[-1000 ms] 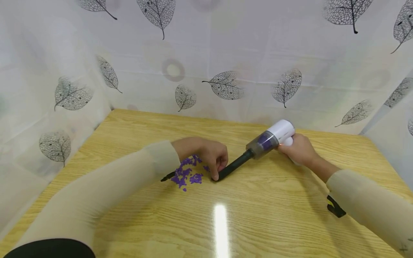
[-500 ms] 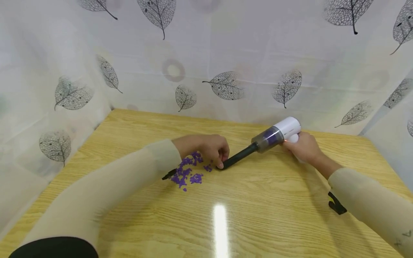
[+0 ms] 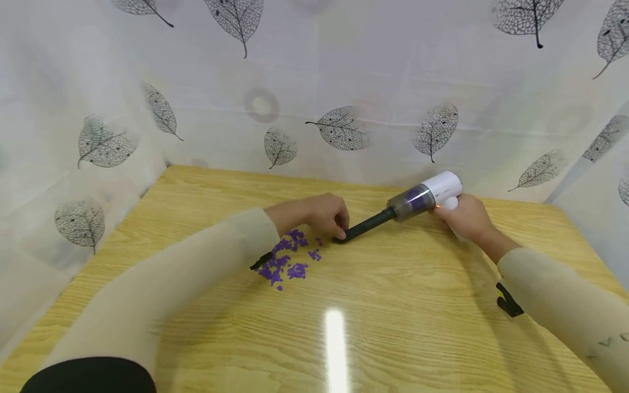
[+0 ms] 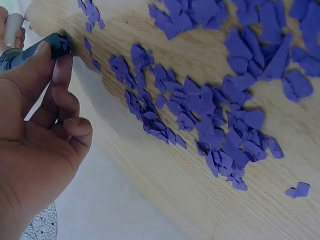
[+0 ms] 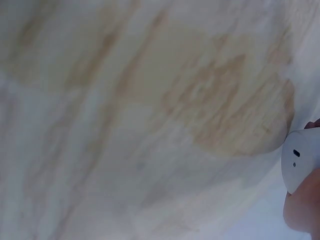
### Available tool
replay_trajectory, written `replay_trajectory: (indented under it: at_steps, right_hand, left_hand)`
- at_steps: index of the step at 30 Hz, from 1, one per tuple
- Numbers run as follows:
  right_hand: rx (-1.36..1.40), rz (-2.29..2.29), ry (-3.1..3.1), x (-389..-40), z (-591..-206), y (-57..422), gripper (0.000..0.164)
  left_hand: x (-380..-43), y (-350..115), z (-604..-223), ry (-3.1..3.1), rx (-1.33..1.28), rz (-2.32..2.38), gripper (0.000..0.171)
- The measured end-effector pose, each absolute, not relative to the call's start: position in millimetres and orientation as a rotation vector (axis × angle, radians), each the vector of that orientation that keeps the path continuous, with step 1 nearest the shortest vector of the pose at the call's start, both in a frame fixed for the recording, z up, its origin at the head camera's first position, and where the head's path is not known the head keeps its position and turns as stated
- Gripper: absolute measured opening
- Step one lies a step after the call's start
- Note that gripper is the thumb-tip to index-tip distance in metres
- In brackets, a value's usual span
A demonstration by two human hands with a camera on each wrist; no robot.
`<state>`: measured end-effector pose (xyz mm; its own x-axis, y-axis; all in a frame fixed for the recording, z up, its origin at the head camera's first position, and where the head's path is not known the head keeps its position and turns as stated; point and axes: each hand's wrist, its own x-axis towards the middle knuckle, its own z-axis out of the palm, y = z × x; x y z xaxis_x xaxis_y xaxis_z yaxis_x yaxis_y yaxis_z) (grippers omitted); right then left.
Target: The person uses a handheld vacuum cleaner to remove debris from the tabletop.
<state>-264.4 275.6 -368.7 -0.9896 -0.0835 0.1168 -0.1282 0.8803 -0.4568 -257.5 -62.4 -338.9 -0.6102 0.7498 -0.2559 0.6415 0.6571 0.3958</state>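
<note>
A handheld vacuum cleaner (image 3: 425, 195) with a white body, a clear dust cup and a long black nozzle (image 3: 368, 224) slants across the table. Purple shows inside the cup. My right hand (image 3: 467, 218) grips its handle; in the right wrist view just the handle end (image 5: 302, 156) and part of that hand (image 5: 304, 205) appear. Near the nozzle's tip, my left hand (image 3: 328, 214) pinches it between thumb and fingers. The left wrist view has the same hand (image 4: 45, 112) on the nozzle end (image 4: 61, 46). Torn purple paper scraps (image 3: 296, 271) lie scattered left of the tip, partly behind the left forearm.
The wood-grain table (image 3: 403, 316) reaches back to a pale curtain (image 3: 383, 65) printed with leaves. Small black pieces stick out beside the left sleeve (image 3: 196, 284) and the right sleeve (image 3: 555, 305). Glare from a light streaks the table's front.
Both hands have carried the vacuum toward the back of the table and slightly right. The nozzle tip has slid back past the right edge of the scraps, uncovering a few pieces.
</note>
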Motion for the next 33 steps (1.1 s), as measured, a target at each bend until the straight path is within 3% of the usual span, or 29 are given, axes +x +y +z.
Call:
replay_trajectory:
  at_steps: [12,27,33]
  right_hand:
    - [0.171,0.695,-2.935,-271.1,-370.8,266.1,0.045]
    - [0.168,0.728,-2.943,-273.0,-370.7,253.2,0.043]
    - [0.174,0.737,-2.948,-273.6,-370.5,248.5,0.041]
  left_hand:
    - [-269.4,-73.1,-334.7,2.541,1.093,0.292,0.016]
    - [-268.9,-88.1,-337.4,2.436,1.043,0.34,0.012]
    - [-266.8,-94.5,-339.1,2.365,1.03,0.412,0.018]
